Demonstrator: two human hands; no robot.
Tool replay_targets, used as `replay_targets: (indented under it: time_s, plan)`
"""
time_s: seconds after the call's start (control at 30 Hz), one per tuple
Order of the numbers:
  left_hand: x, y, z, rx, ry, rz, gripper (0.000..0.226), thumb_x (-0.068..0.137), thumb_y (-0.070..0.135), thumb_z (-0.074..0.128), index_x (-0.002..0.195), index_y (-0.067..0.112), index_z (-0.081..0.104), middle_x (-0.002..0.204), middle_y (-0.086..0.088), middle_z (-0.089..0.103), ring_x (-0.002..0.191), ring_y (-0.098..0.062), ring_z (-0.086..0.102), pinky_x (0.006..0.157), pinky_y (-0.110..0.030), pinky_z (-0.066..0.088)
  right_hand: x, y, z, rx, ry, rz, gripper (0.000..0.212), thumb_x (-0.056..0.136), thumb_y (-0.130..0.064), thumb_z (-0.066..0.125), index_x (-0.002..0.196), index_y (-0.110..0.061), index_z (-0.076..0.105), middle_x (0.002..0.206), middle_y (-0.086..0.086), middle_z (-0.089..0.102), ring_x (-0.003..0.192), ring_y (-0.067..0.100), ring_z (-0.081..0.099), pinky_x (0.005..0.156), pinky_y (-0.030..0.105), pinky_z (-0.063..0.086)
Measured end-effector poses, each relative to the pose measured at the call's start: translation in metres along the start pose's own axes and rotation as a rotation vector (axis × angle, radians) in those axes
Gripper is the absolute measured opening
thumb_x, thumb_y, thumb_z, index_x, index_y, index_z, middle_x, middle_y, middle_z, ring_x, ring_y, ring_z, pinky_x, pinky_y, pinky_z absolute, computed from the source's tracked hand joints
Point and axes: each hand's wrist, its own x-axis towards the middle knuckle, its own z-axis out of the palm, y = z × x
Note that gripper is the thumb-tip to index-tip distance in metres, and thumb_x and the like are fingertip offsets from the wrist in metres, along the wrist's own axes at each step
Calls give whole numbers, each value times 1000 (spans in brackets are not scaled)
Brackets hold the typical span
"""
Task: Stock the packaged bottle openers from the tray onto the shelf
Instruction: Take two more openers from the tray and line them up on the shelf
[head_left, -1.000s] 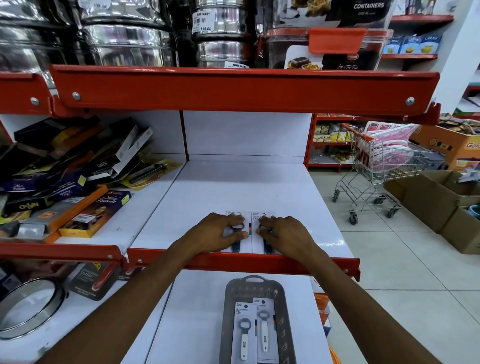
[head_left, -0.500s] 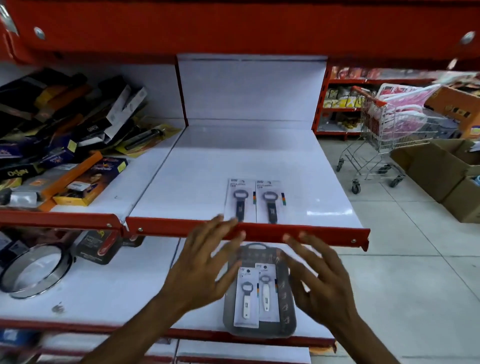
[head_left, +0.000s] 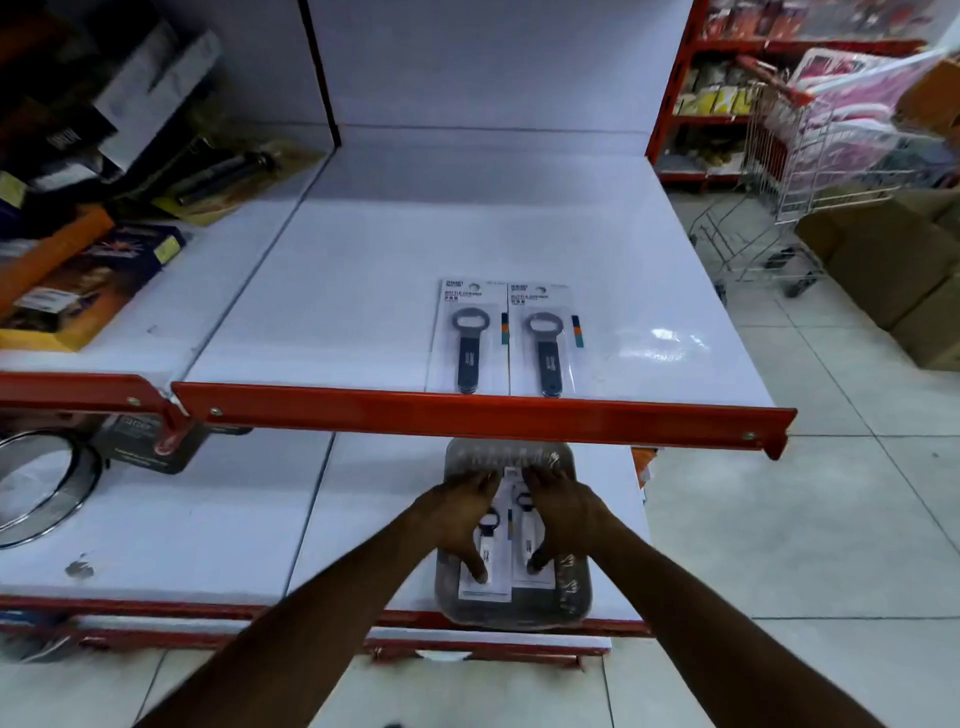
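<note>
Two packaged bottle openers with dark handles lie side by side at the front of the white upper shelf (head_left: 363, 291), the left pack (head_left: 466, 338) touching the right pack (head_left: 544, 343). On the shelf below stands a grey tray (head_left: 574, 597) that holds two more packs with white handles (head_left: 485, 584) (head_left: 540, 578). My left hand (head_left: 460, 517) lies on the left pack in the tray and my right hand (head_left: 563, 514) on the right one. The fingers are spread, with the thumbs near the packs' lower ends. Both packs lie flat in the tray.
The upper shelf's red front lip (head_left: 467, 415) juts out above the tray's far end. Boxed goods (head_left: 93, 270) pile up on the left shelf bay, and a round metal sieve (head_left: 36, 483) sits lower left. A shopping cart (head_left: 810, 171) and cardboard boxes (head_left: 893, 260) stand on the tiled floor at right.
Both hands left the two packs on the upper shelf, drew back and dropped to the tray below, where they now rest on its two packs. My view tilted downward.
</note>
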Motion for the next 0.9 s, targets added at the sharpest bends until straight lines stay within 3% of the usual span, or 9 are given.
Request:
replay_targets:
  time_s: [0.13,0.2,0.3,0.47,0.6,0.7,0.77,0.83,0.9]
  plan:
    - [25,-5,11,6,22,-18,137,39,51,95,147,17,17,152,-8,39,134,-32,44,111,-44,44,24,6,12,-190,-11,-5,133,47,-61,84,149,-13,13,160,12,7,148,35,5,122,53,11]
    - [30,-7,15,45,63,-17,143,37,56,93,149,18,13,158,-9,27,143,-34,31,118,-47,33,30,8,18,-303,26,-23,138,44,-71,78,149,-13,11,161,14,1,147,37,-4,121,56,0]
    - [33,-11,14,206,84,-9,141,43,67,86,151,15,11,162,-10,15,149,-36,13,122,-52,11,39,11,19,-320,23,-3,130,58,-63,77,150,-14,-1,161,14,-6,147,38,-9,120,54,-6]
    - [35,-11,8,281,106,-20,142,48,67,84,153,13,4,165,-13,0,151,-40,-6,121,-52,-5,50,12,16,-365,-67,-18,142,47,-73,75,150,-13,-2,160,15,-12,146,41,-13,119,57,-7]
    - [31,-8,1,224,185,-18,152,43,60,90,152,18,-7,164,-12,-12,150,-39,-14,121,-50,-6,45,13,17,-185,-5,0,138,47,-76,71,150,-7,8,161,17,1,148,37,-4,100,40,-41]
    - [20,-5,-2,201,260,-45,140,46,54,92,152,17,8,164,-13,7,150,-39,7,122,-52,13,39,13,15,-72,67,-7,94,72,-48,74,144,-7,28,157,16,23,147,34,11,119,44,-10]
    - [11,-3,-2,225,298,-88,125,48,50,92,146,14,24,155,-15,29,142,-38,29,115,-50,34,35,10,11,-125,95,-52,76,78,-50,67,137,-12,40,152,13,35,146,35,18,119,46,7]
    - [4,-3,1,220,320,-133,114,50,47,93,140,11,34,143,-16,45,128,-35,45,104,-46,46,32,10,12,-179,24,-68,97,59,-72,67,133,-14,46,145,9,44,142,33,28,116,40,17]
    - [-1,-2,3,164,317,-178,109,53,44,92,139,10,34,134,-17,55,118,-33,56,98,-42,50,29,12,15,-260,-18,-126,121,35,-90,54,132,-17,48,144,6,46,140,33,30,116,48,20]
